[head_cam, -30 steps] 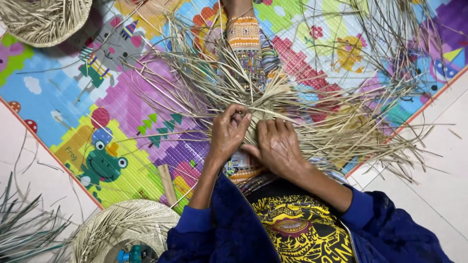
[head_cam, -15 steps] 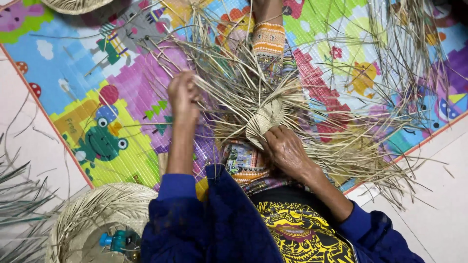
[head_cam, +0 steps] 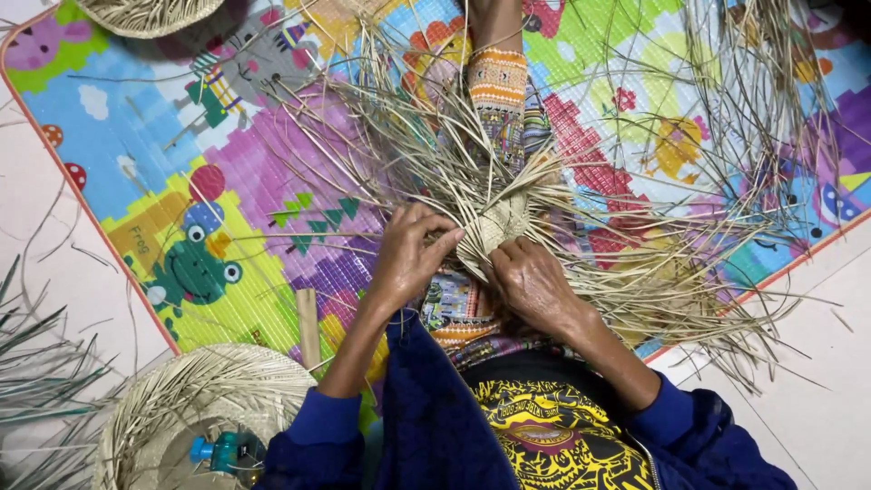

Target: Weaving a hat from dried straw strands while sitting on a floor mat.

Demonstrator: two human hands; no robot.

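A small woven straw piece with many long loose strands fanning out rests over my lap and patterned-trousered leg. My left hand pinches strands at the piece's left edge, fingers bent. Just right of it, my right hand grips the woven centre from below. Both hands touch the weave and sit close together. The loose straw strands spread right and upward across a colourful play mat.
A woven straw basket at lower left holds a blue-capped bottle. Another straw piece lies at the top left. A wooden stick rests on the mat. Green fronds lie on the pale floor at left.
My left hand had lifted up and left, pulling a strand; it has come back down to the woven piece beside my right hand, which stayed on the weave.
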